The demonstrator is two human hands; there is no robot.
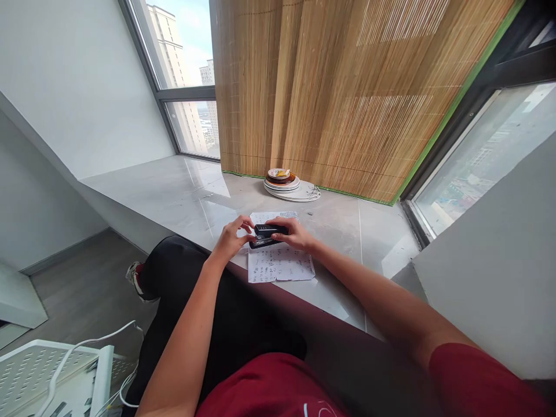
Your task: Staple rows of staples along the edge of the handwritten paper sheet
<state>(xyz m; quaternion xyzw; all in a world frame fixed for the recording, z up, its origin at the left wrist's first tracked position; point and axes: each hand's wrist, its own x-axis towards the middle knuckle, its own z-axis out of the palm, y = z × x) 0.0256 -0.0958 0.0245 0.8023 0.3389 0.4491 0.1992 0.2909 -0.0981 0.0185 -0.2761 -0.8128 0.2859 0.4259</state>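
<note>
I am using the handwritten paper [284,267] as the reference for all positions. The black stapler [263,230] is sitting over the middle of the paper, its front end pointing toward the left edge. Its top arm is standing raised from the base, and a metal strip is showing between the two. I am gripping the stapler with the right hand [294,233], the fingers closing around its rear half from the right side of the paper. I am placing the left hand [233,237] at the paper's left edge, thumb and fingertips bending toward the stapler's front end; I am not able to tell whether they are pinching anything.

The paper is lying on a glossy tiled ledge [343,226]. A small grey piece [310,214] is resting just beyond the paper's far right corner. Farther beyond the paper, a stack of plates [281,185] is standing on an oval platter [309,193], and a small yellow item [282,173] is topping it. Behind these, a bamboo blind [304,92] is hanging. A window [189,92] is showing far left of the paper. On the near side, black trousers [182,278] are extending left below the paper, and a white cable [93,340] is trailing over a perforated white stand [104,370].
</note>
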